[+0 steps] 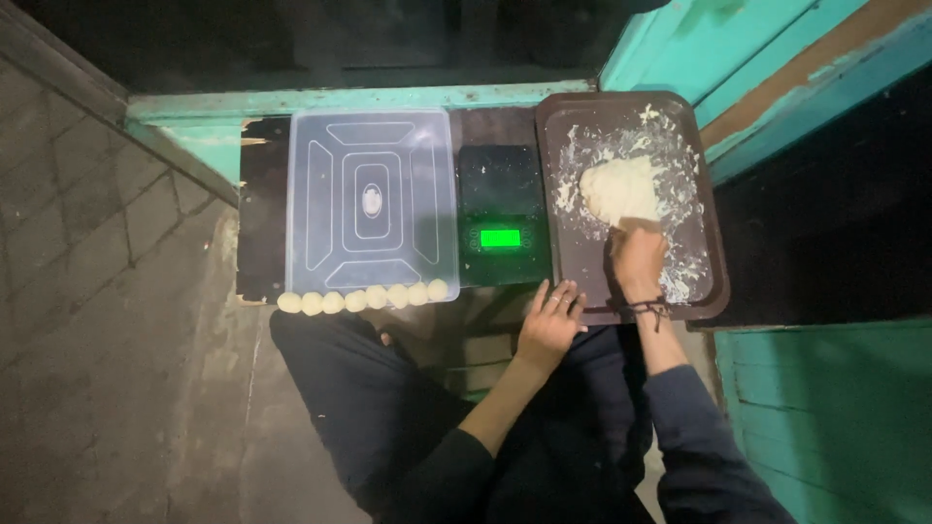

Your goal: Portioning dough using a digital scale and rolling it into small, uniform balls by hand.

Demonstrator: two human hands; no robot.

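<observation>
1. Right hand [638, 260] on the brown tray [582, 262], fingers curled closed into the near edge of the dough lump [621, 189], gripping it; dark cord bracelet [649, 308] around the wrist.
2. Dough lump pale and rough, lying in the far half of the tray, ringed by smears of flour and dough scraps [684, 209] across the tray's surface.
3. Left hand [549, 325] laid flat and open, fingers spread, palm down on the tray's near left corner; holding nothing.
4. Tray rectangular with rounded corners, at the right end of a dark low board [254, 213], just beside the teal painted wall [777, 58].
5. Small black kitchen scale [500, 194] just left of the tray, its display [500, 238] glowing green; pan of the scale bare.
6. Clear plastic lid [372, 199] left of the scale, flat, rectangular, with ribbed lines and an oval mark at the centre.
7. Row of eight small pale dough balls [364, 298] lined along the near edge of the lid, touching one another side by side.
8. Dark trousers [349, 388] and dark long sleeves [699, 446] below, knees bent beneath the board.
9. Grey paved floor [97, 291] to the left, dim; dark opening beyond the board at the top.
</observation>
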